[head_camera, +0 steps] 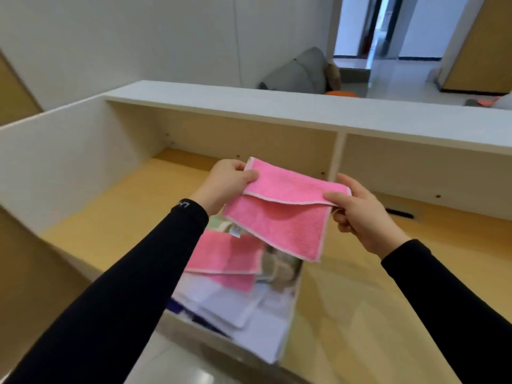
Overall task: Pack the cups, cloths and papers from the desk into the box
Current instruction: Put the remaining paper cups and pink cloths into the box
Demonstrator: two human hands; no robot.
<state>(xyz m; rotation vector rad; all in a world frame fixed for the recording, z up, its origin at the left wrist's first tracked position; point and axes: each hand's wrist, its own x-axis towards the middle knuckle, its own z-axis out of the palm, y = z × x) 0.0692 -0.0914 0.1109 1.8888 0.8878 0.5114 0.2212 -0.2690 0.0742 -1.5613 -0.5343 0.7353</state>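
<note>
A pink cloth [279,217], folded over once, hangs in the air between both hands above the box. My left hand [224,182] pinches its upper left corner and my right hand [360,212] pinches its right edge. Below it stands the white box [288,322], open at the top. Inside lie another folded pink cloth [224,256], white papers [221,300] and printed sheets [279,270]. My left forearm hides the box's left side. No cups show.
The box rests on a yellow wooden desk [388,314] with white side panels and a white shelf [277,109] across the back. A dark cable slot [399,213] sits in the desk at the right. Grey cushions [302,73] lie on the floor beyond.
</note>
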